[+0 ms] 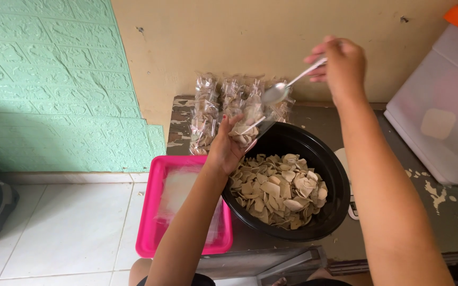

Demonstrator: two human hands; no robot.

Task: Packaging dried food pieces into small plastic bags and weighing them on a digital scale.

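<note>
My left hand [226, 145] grips a clear plastic bag [247, 124] partly filled with pale chips, held over the far rim of a black bowl [329, 169]. The bowl holds a heap of the same beige chips [279, 188]. My right hand [340, 62] is raised above the bowl and holds a metal spoon [282, 89], its scoop pointing down toward the bag's mouth. Several filled clear bags [208, 114] stand in a row against the wall behind the bowl.
A pink tray [155, 233] with clear plastic in it sits left of the bowl on a worn dark table [451, 212]. A white plastic box [441, 116] stands at the right. A white scale [348, 185] peeks from behind the bowl. White tiled floor lies to the left.
</note>
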